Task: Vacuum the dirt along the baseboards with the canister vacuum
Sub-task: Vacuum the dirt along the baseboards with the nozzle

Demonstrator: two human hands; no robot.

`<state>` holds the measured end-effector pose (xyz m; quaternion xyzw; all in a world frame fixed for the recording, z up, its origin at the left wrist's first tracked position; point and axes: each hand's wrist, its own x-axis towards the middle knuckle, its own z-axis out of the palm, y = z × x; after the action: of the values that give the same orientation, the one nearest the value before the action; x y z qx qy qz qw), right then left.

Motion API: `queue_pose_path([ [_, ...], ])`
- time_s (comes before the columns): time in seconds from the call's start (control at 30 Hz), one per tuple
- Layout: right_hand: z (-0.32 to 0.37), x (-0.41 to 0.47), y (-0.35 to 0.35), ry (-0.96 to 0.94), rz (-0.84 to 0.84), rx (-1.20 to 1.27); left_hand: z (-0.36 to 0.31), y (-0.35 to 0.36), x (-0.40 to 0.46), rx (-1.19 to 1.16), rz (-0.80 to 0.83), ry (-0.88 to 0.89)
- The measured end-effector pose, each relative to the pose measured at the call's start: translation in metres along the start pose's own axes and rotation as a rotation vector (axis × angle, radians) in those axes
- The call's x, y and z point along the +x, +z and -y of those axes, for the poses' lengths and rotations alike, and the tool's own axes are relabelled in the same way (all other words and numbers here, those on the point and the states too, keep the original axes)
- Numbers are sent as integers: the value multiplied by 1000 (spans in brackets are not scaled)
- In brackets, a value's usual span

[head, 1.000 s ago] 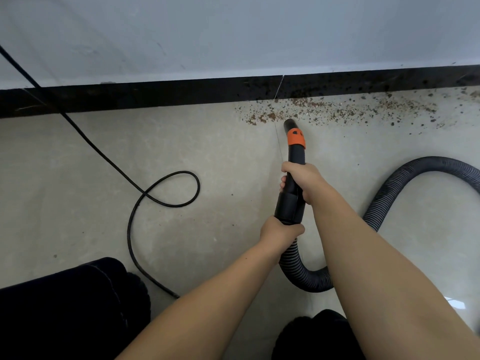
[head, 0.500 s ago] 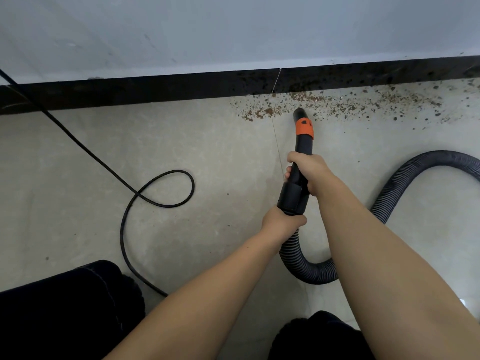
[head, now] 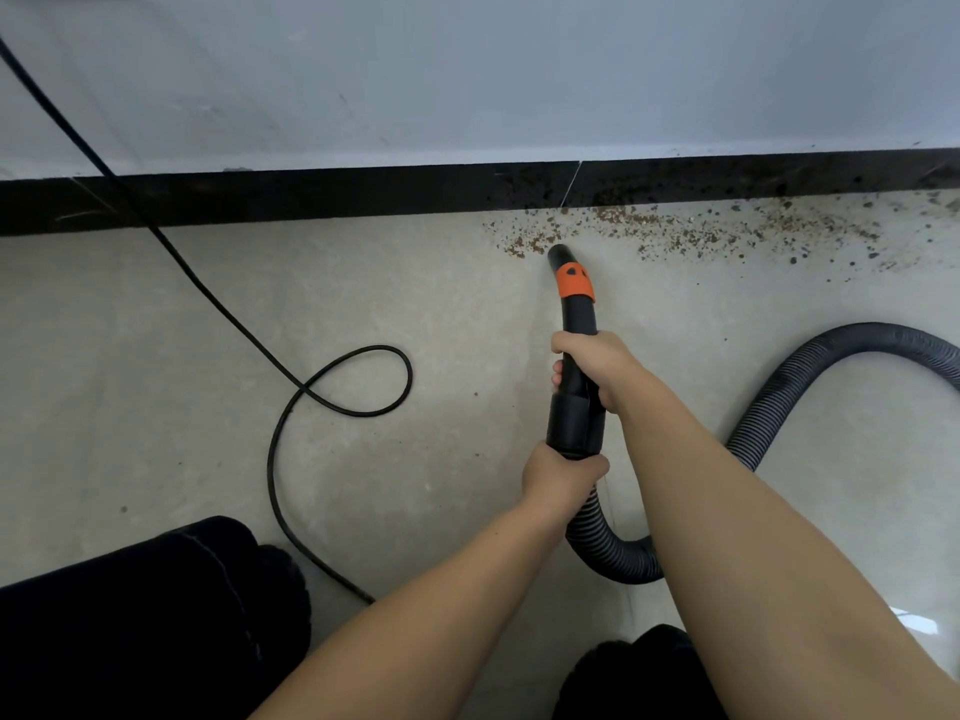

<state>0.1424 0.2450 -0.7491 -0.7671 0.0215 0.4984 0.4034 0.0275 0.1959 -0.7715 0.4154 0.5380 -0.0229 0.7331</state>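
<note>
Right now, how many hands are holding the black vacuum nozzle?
2. The right hand grips the black vacuum nozzle below its orange band; the left hand grips where the ribbed grey hose joins.

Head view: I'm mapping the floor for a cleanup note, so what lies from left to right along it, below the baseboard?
Looped black power cable → black vacuum nozzle with orange band, held in both hands → scattered brown dirt → ribbed grey vacuum hose.
</note>
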Motion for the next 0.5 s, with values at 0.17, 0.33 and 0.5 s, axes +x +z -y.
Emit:
queue_pose_path([
  [0.17, 0, -8, 18, -10, 70, -105, 6, -5, -9, -75, -67, -28],
  [0.33, 4, -9, 38, -22, 95, -107, 4, -22, -9, -116, -98, -19],
  [0.5, 7, -3, 47, -21, 49, -59, -1, -35, 0, -102, -78, -9],
])
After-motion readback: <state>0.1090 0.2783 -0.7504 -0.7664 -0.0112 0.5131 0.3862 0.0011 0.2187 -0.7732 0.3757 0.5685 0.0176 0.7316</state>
